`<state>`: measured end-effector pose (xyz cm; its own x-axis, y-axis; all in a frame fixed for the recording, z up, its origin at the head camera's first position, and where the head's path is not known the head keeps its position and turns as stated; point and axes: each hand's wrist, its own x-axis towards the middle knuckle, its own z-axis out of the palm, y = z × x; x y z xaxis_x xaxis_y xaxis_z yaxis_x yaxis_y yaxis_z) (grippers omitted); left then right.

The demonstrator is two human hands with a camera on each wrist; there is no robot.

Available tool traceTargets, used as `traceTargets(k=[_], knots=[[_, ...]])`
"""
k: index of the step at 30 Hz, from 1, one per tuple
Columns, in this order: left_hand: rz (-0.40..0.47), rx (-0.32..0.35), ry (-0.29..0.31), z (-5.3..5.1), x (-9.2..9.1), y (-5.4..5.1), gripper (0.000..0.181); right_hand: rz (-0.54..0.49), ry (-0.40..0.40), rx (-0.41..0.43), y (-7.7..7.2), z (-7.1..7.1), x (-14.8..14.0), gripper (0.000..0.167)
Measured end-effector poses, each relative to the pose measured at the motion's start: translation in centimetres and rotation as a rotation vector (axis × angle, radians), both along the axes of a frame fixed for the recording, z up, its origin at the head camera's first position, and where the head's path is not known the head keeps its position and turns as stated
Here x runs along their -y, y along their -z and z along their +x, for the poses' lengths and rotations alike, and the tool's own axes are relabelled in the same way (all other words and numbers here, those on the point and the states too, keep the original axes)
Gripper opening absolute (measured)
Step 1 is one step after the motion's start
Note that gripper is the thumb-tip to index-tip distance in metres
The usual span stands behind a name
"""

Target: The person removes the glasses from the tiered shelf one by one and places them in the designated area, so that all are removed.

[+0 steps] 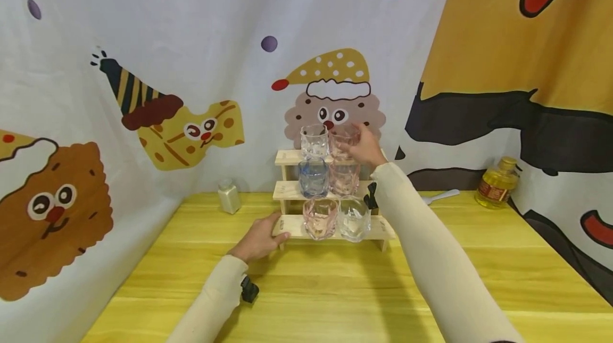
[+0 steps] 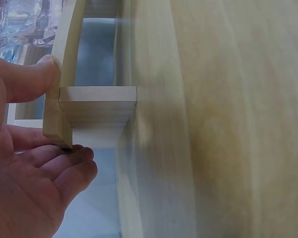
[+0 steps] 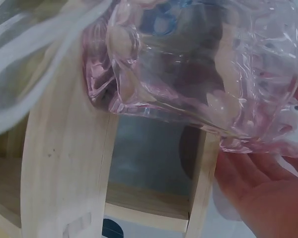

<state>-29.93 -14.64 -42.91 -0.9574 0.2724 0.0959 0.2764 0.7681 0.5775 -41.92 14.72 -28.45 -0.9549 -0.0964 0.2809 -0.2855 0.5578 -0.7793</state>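
Observation:
A three-tier wooden rack (image 1: 287,190) carries two glasses on each step. My left hand (image 1: 258,237) grips the left end of its lowest step. The left wrist view shows the thumb (image 2: 32,79) on the upper face and curled fingers beneath the board. At the top tier, my right hand (image 1: 366,147) holds a pink glass (image 1: 341,138), beside a clear glass (image 1: 314,141). On the middle tier stand a blue glass (image 1: 313,179) and another pink glass (image 1: 345,179). Below are a pinkish glass (image 1: 320,219) and a clear glass (image 1: 354,220). Part of the right hand (image 3: 263,191) is hidden in its wrist view.
A small white-filled jar (image 1: 229,197) stands left of the rack on the yellow wood-grain table (image 1: 316,300). To the right lie a white utensil (image 1: 442,195) and, farther over, an upright oil bottle (image 1: 497,183). A printed cloth (image 1: 215,24) hangs close behind the rack.

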Motion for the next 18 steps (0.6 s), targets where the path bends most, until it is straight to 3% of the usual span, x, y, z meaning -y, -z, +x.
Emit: traceTargets(k=[7, 18], knots=[[0.007, -0.005, 0.012, -0.3, -0.2, -0.1, 0.070, -0.064, 0.055, -0.035, 0.1, 0.2, -0.7, 0.070], [0.029, 0.002, -0.001, 0.1, 0.0, 0.1, 0.069, -0.025, 0.120, -0.017, -0.4, 1.0, -4.3, 0.072]])
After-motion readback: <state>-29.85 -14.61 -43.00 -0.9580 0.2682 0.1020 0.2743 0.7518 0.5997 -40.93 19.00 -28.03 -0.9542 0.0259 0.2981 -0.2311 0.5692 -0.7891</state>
